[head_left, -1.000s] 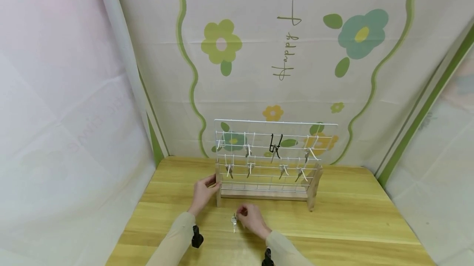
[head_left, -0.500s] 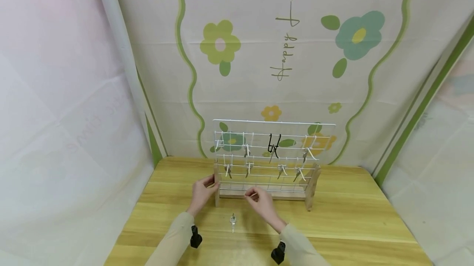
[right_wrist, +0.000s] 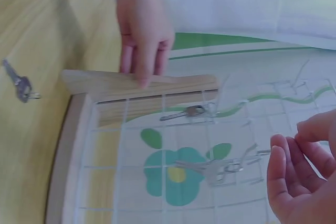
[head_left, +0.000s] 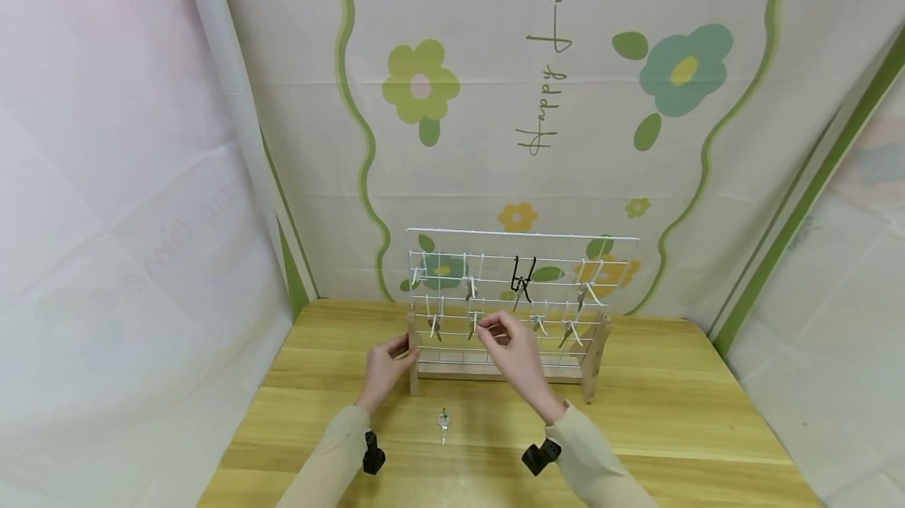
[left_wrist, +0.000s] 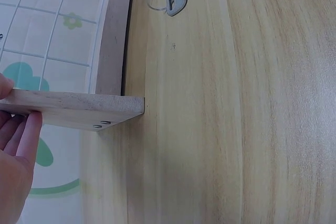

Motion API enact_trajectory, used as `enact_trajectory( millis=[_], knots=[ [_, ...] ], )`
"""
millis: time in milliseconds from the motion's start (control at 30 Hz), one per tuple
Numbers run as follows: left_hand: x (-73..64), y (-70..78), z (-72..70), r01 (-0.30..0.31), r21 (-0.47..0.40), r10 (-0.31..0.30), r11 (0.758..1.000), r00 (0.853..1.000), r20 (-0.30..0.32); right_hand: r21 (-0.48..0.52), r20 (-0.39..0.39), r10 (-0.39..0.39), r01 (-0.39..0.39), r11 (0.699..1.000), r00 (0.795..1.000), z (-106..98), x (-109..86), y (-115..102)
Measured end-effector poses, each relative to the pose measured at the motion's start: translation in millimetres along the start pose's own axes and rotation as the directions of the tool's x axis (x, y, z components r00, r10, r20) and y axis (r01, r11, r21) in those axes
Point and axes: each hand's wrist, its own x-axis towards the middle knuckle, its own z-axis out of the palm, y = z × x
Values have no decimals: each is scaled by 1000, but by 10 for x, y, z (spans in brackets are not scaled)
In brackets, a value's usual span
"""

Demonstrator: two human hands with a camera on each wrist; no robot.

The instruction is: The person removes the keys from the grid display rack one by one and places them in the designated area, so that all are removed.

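A white wire key rack [head_left: 523,235] with wooden end supports stands upright on the table, metal keys hanging from its hooks. My left hand [head_left: 385,373] grips the rack's left wooden support [left_wrist: 79,108], thumb on one side and fingers on the other. In front of the lower row of hooks is my right hand [head_left: 514,349], its fingers loosely bent. In the right wrist view, its fingertips are close to a hook's end, where a key [right_wrist: 210,171] hangs; contact is unclear. One loose key [head_left: 444,429] with a ring lies on the table before the rack.
The wooden table [head_left: 679,414] extends around the rack. A black hook [head_left: 522,280] sits among white ones on the upper row. Behind stands a white flowered cloth [head_left: 481,162], with more cloth at both sides.
My right hand has left the loose key on the table and moved up and forward to the lower hooks. The left hand keeps its hold on the support.
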Motion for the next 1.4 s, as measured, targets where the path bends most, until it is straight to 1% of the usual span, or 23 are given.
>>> enact_trajectory(
  millis=[133,333,500,667,833,1033,1167,1400],
  knots=[
    [-6,3,-3,4,4,-4,1000,1000,4,12,-62,-30,31,999,998,-6,102,-129],
    [-21,7,-9,13,13,-13,1000,1000,7,29,-114,-26,29,999,993,33,225,-291],
    [-15,7,-9,16,13,-16,1000,1000,5,51,-158,-28,36,998,987,98,323,-269],
    [-17,7,-11,13,6,-13,1000,1000,13,50,-196,-78,90,995,977,132,407,-197],
    [-19,29,-8,28,-7,-28,1000,1000,15,-3,-202,-114,116,993,973,140,451,-154],
    [-7,15,-1,13,-1,-13,1000,1000,9,-51,-208,-122,113,992,970,145,493,-132],
    [-6,16,1,2,-2,-2,1000,1000,7,-36,-210,-107,102,994,972,159,517,-135],
    [3,0,0,-4,3,4,1000,1000,10,33,-215,-50,58,998,975,200,544,-185]
  ],
)
